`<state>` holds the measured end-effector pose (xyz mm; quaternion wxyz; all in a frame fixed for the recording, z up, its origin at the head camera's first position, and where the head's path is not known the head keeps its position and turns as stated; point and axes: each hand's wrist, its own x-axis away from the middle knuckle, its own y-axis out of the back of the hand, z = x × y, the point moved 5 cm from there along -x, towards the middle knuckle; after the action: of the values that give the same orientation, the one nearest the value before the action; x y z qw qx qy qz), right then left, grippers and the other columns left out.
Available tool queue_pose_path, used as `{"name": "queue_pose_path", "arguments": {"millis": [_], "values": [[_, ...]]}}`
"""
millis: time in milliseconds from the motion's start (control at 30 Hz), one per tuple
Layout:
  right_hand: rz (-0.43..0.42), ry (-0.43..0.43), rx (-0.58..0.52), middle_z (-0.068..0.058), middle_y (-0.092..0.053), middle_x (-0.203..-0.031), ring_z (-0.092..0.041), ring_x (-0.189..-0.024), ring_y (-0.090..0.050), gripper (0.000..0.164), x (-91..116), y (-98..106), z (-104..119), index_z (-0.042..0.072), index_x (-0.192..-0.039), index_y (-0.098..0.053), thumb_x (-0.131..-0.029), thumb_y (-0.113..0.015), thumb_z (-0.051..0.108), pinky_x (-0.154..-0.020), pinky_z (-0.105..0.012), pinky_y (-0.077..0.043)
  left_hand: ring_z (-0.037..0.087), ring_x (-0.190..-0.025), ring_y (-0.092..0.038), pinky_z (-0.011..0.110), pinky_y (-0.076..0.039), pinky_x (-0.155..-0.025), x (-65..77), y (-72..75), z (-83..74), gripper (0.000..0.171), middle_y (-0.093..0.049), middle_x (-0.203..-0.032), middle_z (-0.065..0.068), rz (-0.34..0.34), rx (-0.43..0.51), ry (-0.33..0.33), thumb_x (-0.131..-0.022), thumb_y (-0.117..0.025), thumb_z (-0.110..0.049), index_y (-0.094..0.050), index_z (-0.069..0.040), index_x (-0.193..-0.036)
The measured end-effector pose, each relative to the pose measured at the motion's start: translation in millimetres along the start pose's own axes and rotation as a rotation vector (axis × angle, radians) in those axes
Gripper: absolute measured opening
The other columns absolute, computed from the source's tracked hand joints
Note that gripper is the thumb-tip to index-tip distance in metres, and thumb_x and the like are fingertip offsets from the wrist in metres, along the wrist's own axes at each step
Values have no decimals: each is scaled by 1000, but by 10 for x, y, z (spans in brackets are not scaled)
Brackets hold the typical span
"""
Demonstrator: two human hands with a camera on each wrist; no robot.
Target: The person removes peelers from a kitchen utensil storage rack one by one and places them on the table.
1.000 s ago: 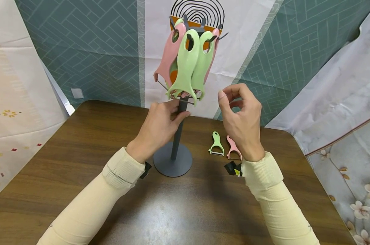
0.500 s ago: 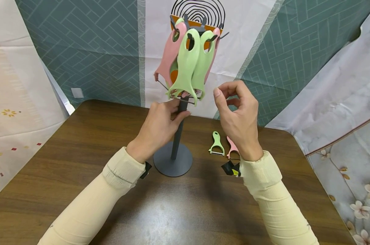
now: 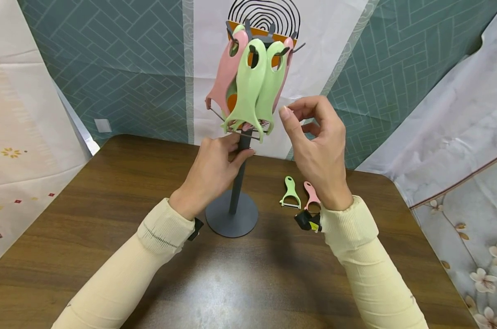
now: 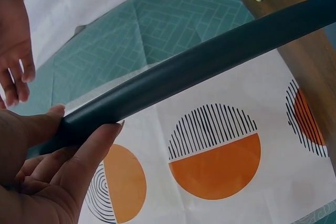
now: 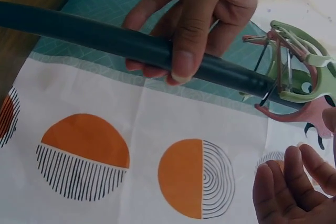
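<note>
My left hand (image 3: 213, 171) grips the dark upright pole (image 3: 237, 189) of a hook stand just under its hanging peelers; in the left wrist view thumb and fingers wrap the pole (image 4: 173, 74). Light green peelers (image 3: 248, 87) and pink peelers (image 3: 227, 75) hang by their handle holes from the hooks, blades down. My right hand (image 3: 320, 141) is raised to the right of these peelers, apart from them, its fingers loosely bent with nothing between them. Seen from the right wrist, the same hand (image 5: 294, 187) is below the peelers (image 5: 320, 85).
The stand's round base (image 3: 232, 225) rests on a brown wooden table (image 3: 108, 219). Right of it lie a green peeler (image 3: 290, 188) and a pink peeler (image 3: 310, 191), the latter partly behind the right wrist. Patterned cloth (image 3: 125, 68) hangs behind the table.
My right hand has moved left and up, closer to the hanging peelers. The left hand keeps its grip on the pole, and the peelers have not moved.
</note>
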<state>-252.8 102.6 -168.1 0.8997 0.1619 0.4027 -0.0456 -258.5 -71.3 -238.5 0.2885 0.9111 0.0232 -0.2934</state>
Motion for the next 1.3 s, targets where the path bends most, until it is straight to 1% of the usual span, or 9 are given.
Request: {"name": "queue_pose_path", "arguments": {"millis": [167,367,667,767,867,1000,1100,1167,1300], "values": [[12,2,-17,7,-63,-91,-15,-87,-60,21,-30,-21,92,0,-104,-67,-95,-69,20,-75,-26,-49,16,-86,-77,32,-58,-68,-1,3,6,14,-79,-100,13,-3,1,-3,-93,-76,-16,-72,-4,-99],[34,8,0,6,-64,-93,-14,-90,-63,24,-67,-46,35,1,-107,-67,-95,-70,22,-74,-25,-50,15,-83,-76,31,-55,-64,-2,-6,11,14,-79,-100,12,-1,-6,-6,-93,-76,-16,-72,-4,-99],[68,-4,-6,6,-64,-94,-14,-91,-64,25,-108,-81,-10,4,-108,-67,-95,-70,24,-74,-27,-50,17,-88,-77,34,-60,-73,7,-2,-1,15,-79,-101,12,-3,0,-3,-92,-77,-16,-72,-4,-100],[76,-5,-7,5,-65,-94,-14,-91,-64,26,-113,-88,-13,3,-110,-67,-95,-70,25,-73,-27,-50,17,-88,-78,34,-61,-73,4,1,1,15,-79,-101,12,-4,5,-5,-92,-77,-15,-72,-4,-101],[85,-3,-9,4,-66,-95,-14,-91,-64,27,-119,-96,-7,4,-111,-67,-95,-70,25,-73,-27,-50,17,-84,-77,33,-59,-70,-1,-2,10,14,-80,-96,10,-1,13,-7,-93,-76,-14,-72,-4,-100],[88,-3,-23,3,-66,-95,-14,-90,-65,27,-130,-111,5,5,-111,-67,-94,-70,26,-72,-27,-50,17,-85,-77,33,-60,-72,-1,-6,21,14,-79,-96,10,5,29,0,-93,-76,-13,-72,-3,-102],[88,-9,-40,2,-67,-94,-15,-89,-65,26,-136,-123,15,5,-110,-67,-94,-70,25,-73,-27,-50,18,-89,-78,34,-61,-75,-2,-7,23,16,-79,-99,11,6,39,2,-92,-76,-13,-72,-3,-104],[89,-19,-51,1,-68,-94,-15,-88,-66,26,-139,-130,22,5,-111,-68,-94,-70,24,-73,-27,-51,19,-88,-78,34,-61,-74,0,-7,20,16,-79,-98,11,6,38,-5,-93,-76,-13,-72,-3,-104],[90,-45,-77,-4,-71,-96,-16,-89,-69,26,-142,-135,47,7,-113,-71,-93,-70,23,-75,-27,-53,16,-80,-76,31,-56,-68,0,-1,14,13,-79,-91,8,-7,12,-28,-92,-76,-13,-71,-3,-98]]}}
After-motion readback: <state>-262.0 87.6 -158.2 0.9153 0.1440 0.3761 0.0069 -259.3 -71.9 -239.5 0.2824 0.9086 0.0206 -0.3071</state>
